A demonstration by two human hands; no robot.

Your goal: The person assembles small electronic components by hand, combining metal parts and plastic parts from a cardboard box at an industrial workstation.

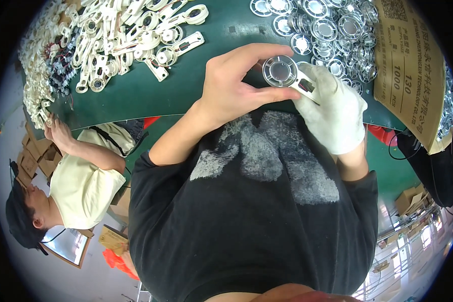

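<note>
In front of my chest I hold a white plastic handheld-fan shell (306,86) with a silver round grille cover (279,71) on its round end. My left hand (231,83), bare, has its forefinger and thumb closed around the rim of that end. My right hand (332,103), in a white glove, grips the shell by its handle side, covering part of it. A dark part with a reddish bit shows inside the handle. What lies under the cover is hidden.
White fan shells (136,35) with wires are heaped at the left of the green table (236,35). Silver grille covers (324,30) are piled at the far right, beside a cardboard box (412,65). At left, a co-worker's hand (60,133) reaches the table by small white parts (35,95).
</note>
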